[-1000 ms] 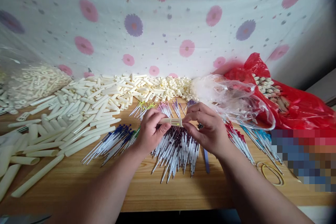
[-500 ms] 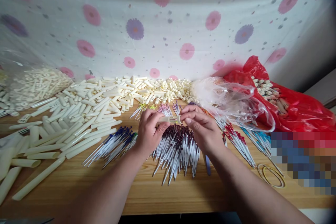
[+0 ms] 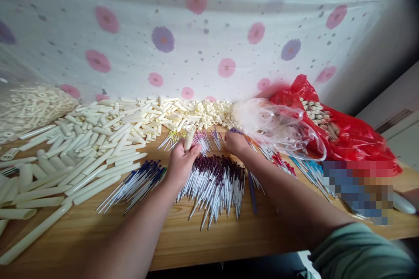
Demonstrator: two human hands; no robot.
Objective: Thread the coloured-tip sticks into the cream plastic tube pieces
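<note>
L hand [image 3: 180, 163]: fingers wrapped round cream barrel [image 3: 189, 137], upright, tip up, over the refills [image 3: 212, 183].
R hand [image 3: 236, 143]: on far refills, next to clear bag [image 3: 278, 124]; grip can't tell.
Table [image 3: 183, 239]: wood.

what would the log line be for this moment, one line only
left hand: grips cream tube upright | right hand: down among refills, beside clear bag, grip unclear
</note>
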